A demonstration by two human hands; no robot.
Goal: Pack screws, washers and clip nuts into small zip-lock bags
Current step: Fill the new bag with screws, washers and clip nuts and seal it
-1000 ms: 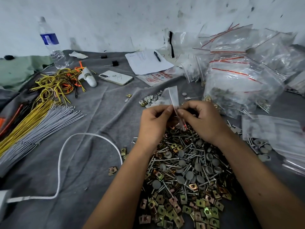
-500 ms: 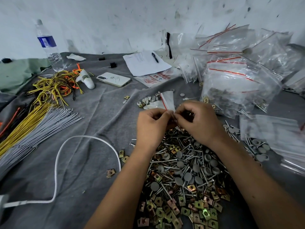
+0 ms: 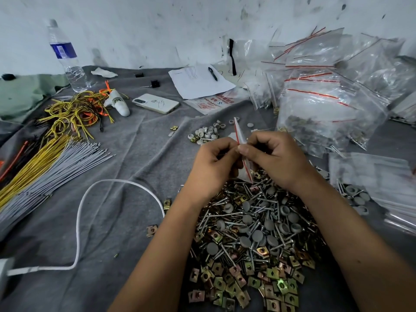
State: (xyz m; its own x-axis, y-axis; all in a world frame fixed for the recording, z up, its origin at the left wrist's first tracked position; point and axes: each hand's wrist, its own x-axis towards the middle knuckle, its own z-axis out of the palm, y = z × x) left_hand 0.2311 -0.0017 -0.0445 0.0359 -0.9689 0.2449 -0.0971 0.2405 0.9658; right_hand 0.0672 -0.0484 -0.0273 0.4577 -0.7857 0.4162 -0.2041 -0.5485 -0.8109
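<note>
My left hand (image 3: 212,164) and my right hand (image 3: 276,159) meet above a big pile of screws, grey washers and brass clip nuts (image 3: 249,239). Between their fingertips both hands pinch a small clear zip-lock bag (image 3: 239,137) with a red seal line, held edge-on and upright. What the bag contains is hidden by my fingers. A small cluster of grey washers (image 3: 208,131) lies on the cloth just beyond my hands.
Grey cloth (image 3: 135,167) covers the surface. Filled and unfilled zip-lock bags (image 3: 326,97) heap at the right. A white cable (image 3: 78,221), yellow and grey wire bundles (image 3: 40,167), a phone (image 3: 155,103), a water bottle (image 3: 65,57) and paper with a pen (image 3: 200,81) lie left and behind.
Both hands keep pinching the small bag at its red seal. The bag has turned from leaning flatter to standing edge-on, its top now rising above my fingers.
</note>
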